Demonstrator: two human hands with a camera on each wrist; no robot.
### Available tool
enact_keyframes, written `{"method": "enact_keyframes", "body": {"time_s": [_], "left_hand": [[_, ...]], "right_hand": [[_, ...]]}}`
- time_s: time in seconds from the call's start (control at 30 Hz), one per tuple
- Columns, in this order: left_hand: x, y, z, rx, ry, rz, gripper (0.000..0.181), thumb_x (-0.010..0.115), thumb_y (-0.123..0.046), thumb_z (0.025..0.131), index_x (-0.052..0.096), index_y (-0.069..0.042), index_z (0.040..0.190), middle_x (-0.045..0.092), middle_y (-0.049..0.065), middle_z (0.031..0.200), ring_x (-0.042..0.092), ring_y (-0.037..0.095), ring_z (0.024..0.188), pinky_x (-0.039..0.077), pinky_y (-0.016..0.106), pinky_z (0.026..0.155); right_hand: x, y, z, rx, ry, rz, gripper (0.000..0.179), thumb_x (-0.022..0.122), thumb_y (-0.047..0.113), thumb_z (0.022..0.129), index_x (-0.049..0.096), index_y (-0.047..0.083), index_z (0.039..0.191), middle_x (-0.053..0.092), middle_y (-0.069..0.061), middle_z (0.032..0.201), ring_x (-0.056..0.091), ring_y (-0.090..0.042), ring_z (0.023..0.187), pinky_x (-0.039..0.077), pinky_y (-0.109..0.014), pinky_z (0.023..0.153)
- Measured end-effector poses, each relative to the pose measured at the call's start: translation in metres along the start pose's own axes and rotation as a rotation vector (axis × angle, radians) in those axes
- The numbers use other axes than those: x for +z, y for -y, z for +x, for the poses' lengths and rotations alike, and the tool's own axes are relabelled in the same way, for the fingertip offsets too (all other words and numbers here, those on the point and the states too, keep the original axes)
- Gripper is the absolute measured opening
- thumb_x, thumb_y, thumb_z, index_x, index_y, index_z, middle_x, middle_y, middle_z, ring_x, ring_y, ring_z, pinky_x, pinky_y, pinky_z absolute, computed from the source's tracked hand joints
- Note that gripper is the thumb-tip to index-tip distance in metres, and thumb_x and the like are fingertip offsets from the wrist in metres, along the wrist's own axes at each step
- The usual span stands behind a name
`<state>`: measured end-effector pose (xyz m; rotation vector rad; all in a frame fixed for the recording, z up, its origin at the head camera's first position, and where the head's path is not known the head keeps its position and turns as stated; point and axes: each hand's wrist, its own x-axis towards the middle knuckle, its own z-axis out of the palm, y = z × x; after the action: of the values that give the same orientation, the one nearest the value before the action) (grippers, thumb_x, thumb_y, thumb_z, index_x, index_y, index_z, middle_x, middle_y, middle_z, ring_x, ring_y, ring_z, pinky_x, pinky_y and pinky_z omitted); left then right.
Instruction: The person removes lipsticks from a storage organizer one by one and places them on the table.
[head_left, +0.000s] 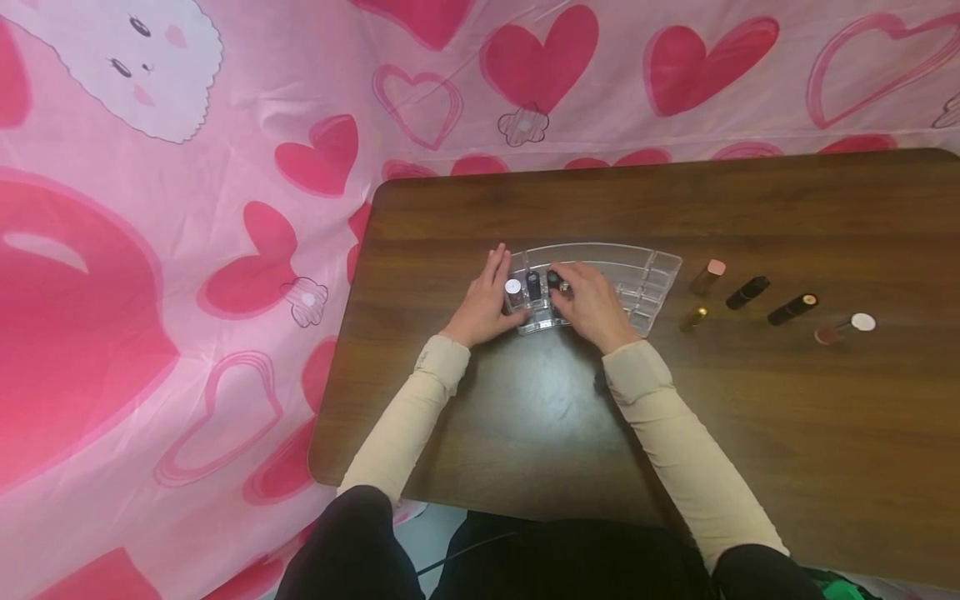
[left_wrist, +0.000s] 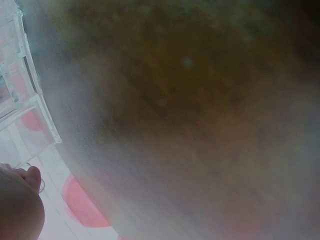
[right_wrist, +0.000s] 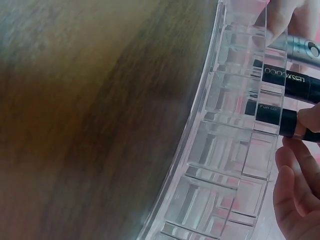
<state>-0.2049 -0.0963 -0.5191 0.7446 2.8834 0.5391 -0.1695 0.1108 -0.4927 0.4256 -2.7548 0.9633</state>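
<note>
A clear acrylic makeup organizer (head_left: pixel 654 283) with small compartments stands on the table. My left hand (head_left: pixel 483 304) rests against its left end, fingers extended along the side and thumb at the front corner. My right hand (head_left: pixel 592 307) pinches a black lipstick tube (right_wrist: pixel 270 114), whose lower part is inside a front compartment. Beside it stand another black lipstick tube (right_wrist: pixel 295 82) with lettering and a silver tube (right_wrist: pixel 300 47) with a white top in the head view. In the left wrist view, only part of the organizer (left_wrist: pixel 31 70) and a bit of hand show.
On the table (head_left: pixel 750 433) to the right lie a pink-topped tube (head_left: pixel 707 277), a small gold-capped tube (head_left: pixel 697 317), black tubes (head_left: pixel 748 292) and a white-capped clear tube (head_left: pixel 843 328). A small dark object (head_left: pixel 600 382) lies by the right sleeve. Heart-patterned cloth (head_left: pixel 262 167) hangs behind.
</note>
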Motion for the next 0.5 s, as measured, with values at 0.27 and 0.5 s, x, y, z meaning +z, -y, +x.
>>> {"method": "enact_keyframes", "body": {"time_s": [0.27, 0.5], "left_hand": [[-0.0003, 0.0001, 0.0003, 0.003, 0.002, 0.008, 0.108, 0.063, -0.054, 0.073, -0.010, -0.016, 0.144, -0.017, -0.005, 0.150, -0.008, 0.017, 0.139, 0.024, 0.045, 0.108], [0.0005, 0.0004, 0.0006, 0.002, -0.004, 0.004, 0.107, 0.063, -0.053, 0.073, -0.007, -0.014, 0.144, -0.016, -0.005, 0.150, -0.007, 0.017, 0.139, 0.024, 0.045, 0.108]], "right_hand": [[0.0026, 0.0016, -0.0012, 0.011, -0.001, -0.004, 0.039, 0.062, 0.017, 0.080, 0.055, 0.012, 0.117, 0.058, -0.012, 0.104, 0.053, -0.030, 0.097, 0.043, -0.044, 0.086], [0.0041, 0.0019, -0.0018, 0.015, 0.003, 0.008, 0.039, 0.062, 0.015, 0.080, 0.054, 0.011, 0.118, 0.056, -0.012, 0.105, 0.052, -0.030, 0.100, 0.041, -0.044, 0.088]]}}
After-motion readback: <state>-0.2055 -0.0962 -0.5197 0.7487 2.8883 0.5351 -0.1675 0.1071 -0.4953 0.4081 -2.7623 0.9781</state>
